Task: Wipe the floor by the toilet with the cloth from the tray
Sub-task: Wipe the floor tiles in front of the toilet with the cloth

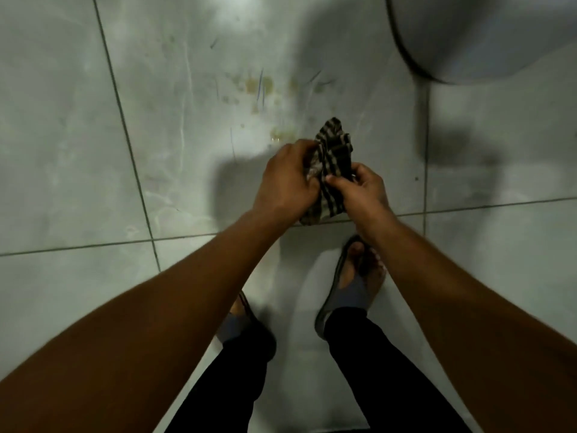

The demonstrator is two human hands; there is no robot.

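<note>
A dark and beige striped cloth [334, 151] is bunched up between both of my hands, held in the air above the pale tiled floor [93, 120]. My left hand [287, 179] grips its left side and my right hand [359, 185] pinches its lower right part. Yellowish stains [259, 85] mark the tile just beyond the cloth. The white toilet base [484, 35] curves into the top right corner. No tray is in view.
My two feet in grey sandals [349, 285] stand on the tiles below my hands, with dark trousers above them. Dark grout lines [125, 132] cross the floor. A shadow lies on the tile right of the cloth.
</note>
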